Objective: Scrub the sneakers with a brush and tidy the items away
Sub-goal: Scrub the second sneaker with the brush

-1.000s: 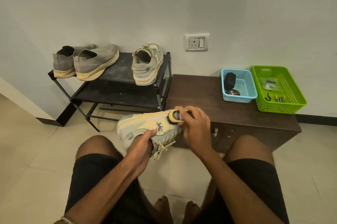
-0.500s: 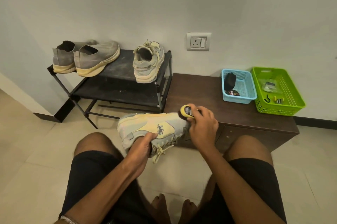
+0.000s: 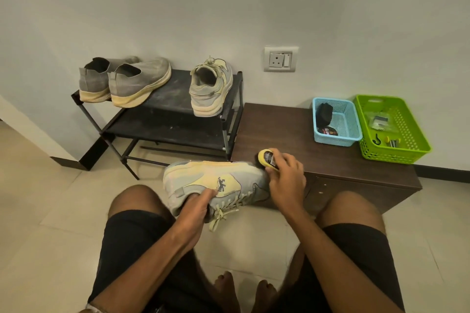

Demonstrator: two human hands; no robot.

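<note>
Our left hand [image 3: 195, 207] grips the sneaker [image 3: 216, 183], our right hand [image 3: 287, 180] grips the brush [image 3: 265, 157] at its toe, beside the shoe rack [image 3: 162, 119], cabinet [image 3: 292, 139] and two baskets [image 3: 338, 137]

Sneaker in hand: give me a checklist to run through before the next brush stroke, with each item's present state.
1. Left hand grips the sneaker at its opening: ok.
2. Right hand holds the yellow brush: ok.
3. Brush at the sneaker's toe: ok.
4. Bristles touching the toe: cannot tell.
5. Matching sneaker upright on the shoe rack: ok.
6. Blue basket has room for the brush: ok.
</note>
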